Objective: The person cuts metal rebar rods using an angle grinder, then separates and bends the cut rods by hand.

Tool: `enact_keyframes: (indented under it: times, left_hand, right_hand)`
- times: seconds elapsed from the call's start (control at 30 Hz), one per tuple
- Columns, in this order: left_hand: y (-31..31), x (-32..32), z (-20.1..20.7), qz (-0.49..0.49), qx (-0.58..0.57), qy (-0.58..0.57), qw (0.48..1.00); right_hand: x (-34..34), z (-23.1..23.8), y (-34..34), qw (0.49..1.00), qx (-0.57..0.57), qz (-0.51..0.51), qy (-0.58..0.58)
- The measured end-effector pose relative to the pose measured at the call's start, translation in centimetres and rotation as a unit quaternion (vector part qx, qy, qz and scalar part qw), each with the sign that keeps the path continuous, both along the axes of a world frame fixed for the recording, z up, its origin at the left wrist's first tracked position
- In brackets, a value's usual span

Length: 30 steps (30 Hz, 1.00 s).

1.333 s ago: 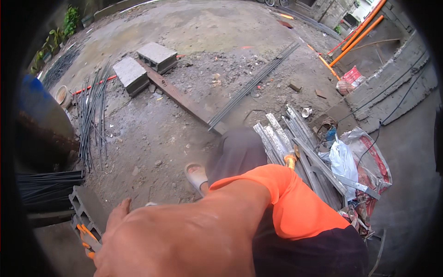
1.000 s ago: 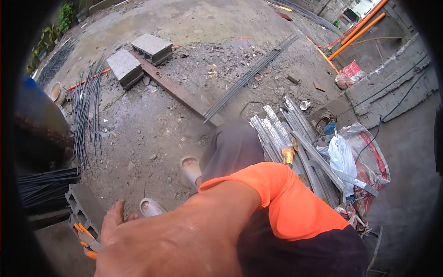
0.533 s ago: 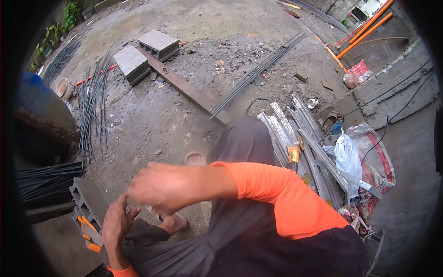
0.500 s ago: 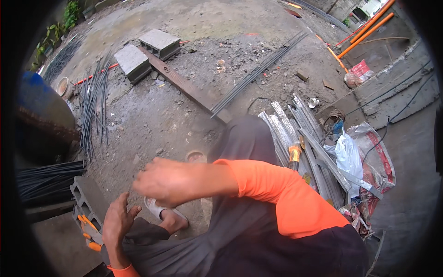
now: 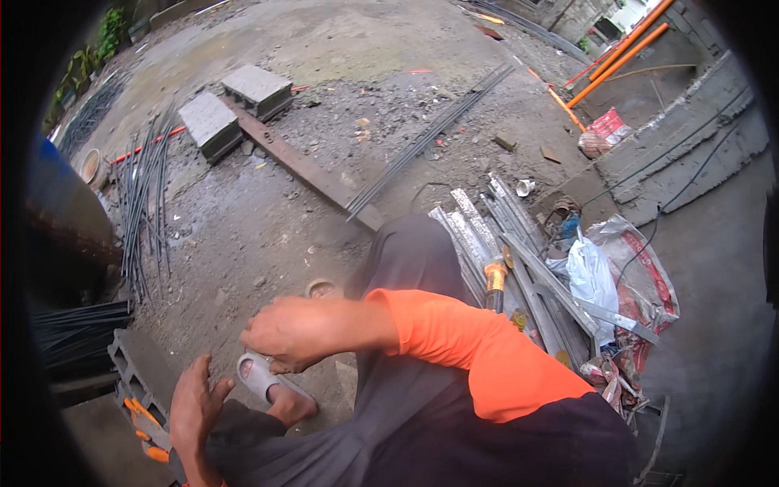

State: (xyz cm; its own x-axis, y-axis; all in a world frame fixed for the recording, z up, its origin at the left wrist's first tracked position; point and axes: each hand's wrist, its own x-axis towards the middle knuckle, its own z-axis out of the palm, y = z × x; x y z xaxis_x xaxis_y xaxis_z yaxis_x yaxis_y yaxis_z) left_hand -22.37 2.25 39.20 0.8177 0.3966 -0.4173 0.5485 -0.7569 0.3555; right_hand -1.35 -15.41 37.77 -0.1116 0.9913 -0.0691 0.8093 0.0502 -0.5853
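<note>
My left hand (image 5: 193,406) is held above my left knee with its fingers and thumb apart and nothing in it. Just to its right, my right hand (image 5: 284,329) hangs over the ground with its fingers curled downward; the palm side is hidden, so I cannot tell whether it holds anything. Below it is my left foot in a grey slipper (image 5: 258,377). Orange-handled tools (image 5: 143,412) lie beside a hollow block (image 5: 139,361), left of my left hand. A yellow and black power tool (image 5: 495,284) rests by metal channels (image 5: 531,272), right of my knee.
Two concrete blocks (image 5: 209,126) stand at the far end of a brown beam (image 5: 296,162). Thin steel bars (image 5: 430,142) lie across the beam's near end; more bars (image 5: 144,203) are at left. A white plastic bag (image 5: 592,276), sacks and a cable are at right.
The whole view has shifted slightly, so the scene sits further left. My right hand has lowered a little and its fingers look more curled. My left hand remains open.
</note>
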Motion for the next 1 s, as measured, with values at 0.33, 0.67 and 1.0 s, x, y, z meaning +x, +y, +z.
enact_keyframes:
  times: [0.33,0.67,1.0]
  left_hand:
    - [0.2,0.0,-0.4,0.008,-0.001,-0.022,1.000]
    - [0.4,-0.3,-0.3,-0.006,0.002,-0.010,1.000]
    - [0.7,0.1,0.2,-0.001,0.020,-0.013,1.000]
  right_hand:
    - [-0.6,0.2,0.2,0.999,0.030,0.013,-0.014]
    - [-1.0,0.7,-0.5,0.998,0.017,0.046,-0.033]
    - [10.4,9.0,-7.0,0.954,0.152,-0.212,0.149]
